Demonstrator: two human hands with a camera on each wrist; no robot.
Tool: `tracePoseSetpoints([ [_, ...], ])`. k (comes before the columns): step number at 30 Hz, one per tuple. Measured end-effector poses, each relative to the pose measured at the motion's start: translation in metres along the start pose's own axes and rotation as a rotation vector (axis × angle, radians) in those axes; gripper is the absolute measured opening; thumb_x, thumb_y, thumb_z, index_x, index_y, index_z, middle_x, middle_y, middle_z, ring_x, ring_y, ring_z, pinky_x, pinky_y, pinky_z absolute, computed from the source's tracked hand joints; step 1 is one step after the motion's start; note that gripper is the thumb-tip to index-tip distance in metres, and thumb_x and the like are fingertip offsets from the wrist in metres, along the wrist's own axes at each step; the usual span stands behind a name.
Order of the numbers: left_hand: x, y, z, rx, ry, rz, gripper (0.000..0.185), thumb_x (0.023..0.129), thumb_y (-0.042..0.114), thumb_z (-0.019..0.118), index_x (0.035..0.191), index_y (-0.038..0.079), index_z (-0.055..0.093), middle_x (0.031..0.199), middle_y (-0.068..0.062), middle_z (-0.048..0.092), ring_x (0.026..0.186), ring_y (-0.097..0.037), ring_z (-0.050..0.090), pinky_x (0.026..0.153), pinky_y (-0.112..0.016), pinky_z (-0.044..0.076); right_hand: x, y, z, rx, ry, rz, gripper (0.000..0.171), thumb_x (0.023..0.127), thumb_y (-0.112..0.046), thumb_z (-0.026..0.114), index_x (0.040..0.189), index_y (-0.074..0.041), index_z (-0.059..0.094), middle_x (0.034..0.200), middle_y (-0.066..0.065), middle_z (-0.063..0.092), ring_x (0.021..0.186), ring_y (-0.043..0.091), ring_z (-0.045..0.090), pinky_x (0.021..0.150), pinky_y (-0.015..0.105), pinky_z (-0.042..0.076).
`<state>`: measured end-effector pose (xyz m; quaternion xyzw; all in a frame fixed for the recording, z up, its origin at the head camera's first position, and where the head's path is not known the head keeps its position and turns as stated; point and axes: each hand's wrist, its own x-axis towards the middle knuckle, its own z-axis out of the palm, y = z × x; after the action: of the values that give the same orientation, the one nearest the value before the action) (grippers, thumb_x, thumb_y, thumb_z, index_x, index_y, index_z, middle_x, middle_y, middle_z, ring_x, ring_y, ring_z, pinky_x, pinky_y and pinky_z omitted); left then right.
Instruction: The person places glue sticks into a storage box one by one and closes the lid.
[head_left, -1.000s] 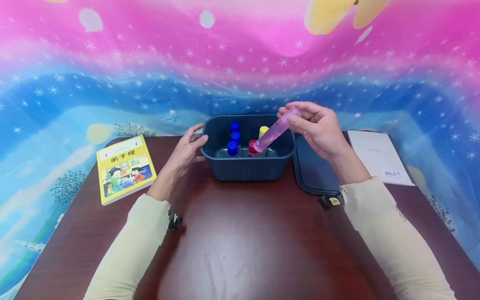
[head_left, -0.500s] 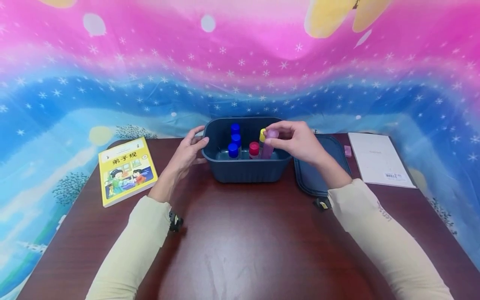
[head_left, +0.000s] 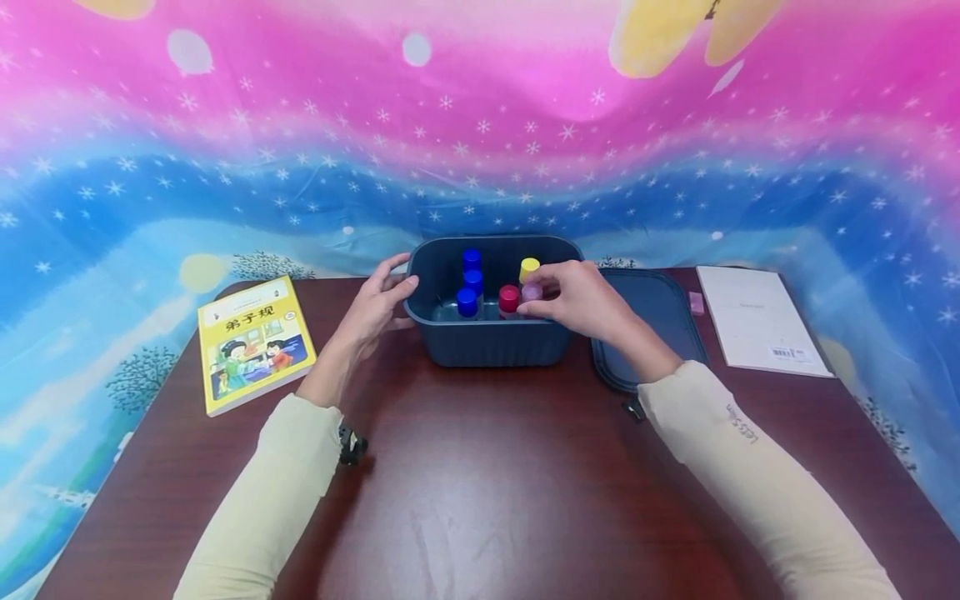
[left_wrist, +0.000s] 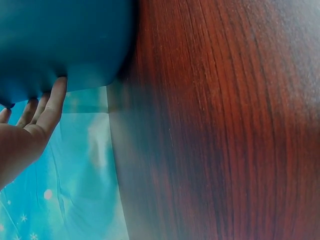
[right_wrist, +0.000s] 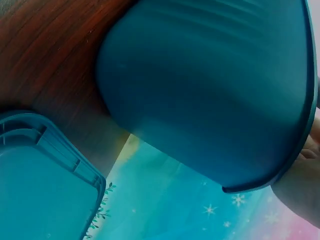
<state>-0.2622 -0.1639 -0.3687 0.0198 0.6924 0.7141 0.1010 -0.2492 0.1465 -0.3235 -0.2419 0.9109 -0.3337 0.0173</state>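
The right hand (head_left: 573, 298) pinches the purple-capped tube (head_left: 532, 293), fingers curled on its cap; the tube stands upright in the dark blue bin (head_left: 491, 342), just beside a red-capped tube (head_left: 508, 297). The left hand (head_left: 375, 302) rests relaxed fingers against the bin's left rim. 3 blue-capped tubes (head_left: 468, 302) stand inside; the bin's lid (head_left: 652, 321) lies to the right.

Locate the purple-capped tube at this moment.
In the head view the purple-capped tube stands inside the dark blue bin, at its right side, just right of the red-capped tube, with the right hand pinching its cap.
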Motion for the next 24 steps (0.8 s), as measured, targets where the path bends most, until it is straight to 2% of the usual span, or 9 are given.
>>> tracePoseSetpoints([
  [5, 0.000, 0.000, 0.001, -0.006, -0.001, 0.000, 0.060, 0.107, 0.024, 0.054, 0.161, 0.020, 0.027, 0.155, -0.018, 0.037, 0.139, -0.038, 0.042, 0.101, -0.063, 0.045, 0.003, -0.002, 0.003, -0.084, -0.020, 0.008, 0.018, 0.088, -0.020, 0.082, 0.100, -0.009, 0.072, 0.086, 0.003, 0.069, 0.086, 0.019, 0.066, 0.083, 0.040, 0.057],
  [9, 0.000, 0.000, -0.001, -0.002, -0.004, 0.007, 0.062, 0.106, 0.026, 0.055, 0.161, 0.020, 0.027, 0.155, -0.018, 0.037, 0.140, -0.040, 0.042, 0.101, -0.064, 0.045, 0.007, -0.003, 0.003, -0.119, -0.021, 0.022, 0.017, 0.087, -0.021, 0.083, 0.093, -0.009, 0.073, 0.085, 0.002, 0.071, 0.082, 0.019, 0.065, 0.082, 0.040, 0.056],
  [24, 0.001, -0.002, -0.002, 0.004, -0.012, 0.004, 0.062, 0.107, 0.027, 0.054, 0.161, 0.021, 0.026, 0.157, -0.017, 0.035, 0.141, -0.038, 0.041, 0.102, -0.063, 0.045, 0.010, -0.005, 0.003, -0.138, -0.054, 0.097, 0.031, 0.089, -0.020, 0.081, 0.114, -0.002, 0.074, 0.101, 0.009, 0.075, 0.095, 0.023, 0.069, 0.090, 0.043, 0.056],
])
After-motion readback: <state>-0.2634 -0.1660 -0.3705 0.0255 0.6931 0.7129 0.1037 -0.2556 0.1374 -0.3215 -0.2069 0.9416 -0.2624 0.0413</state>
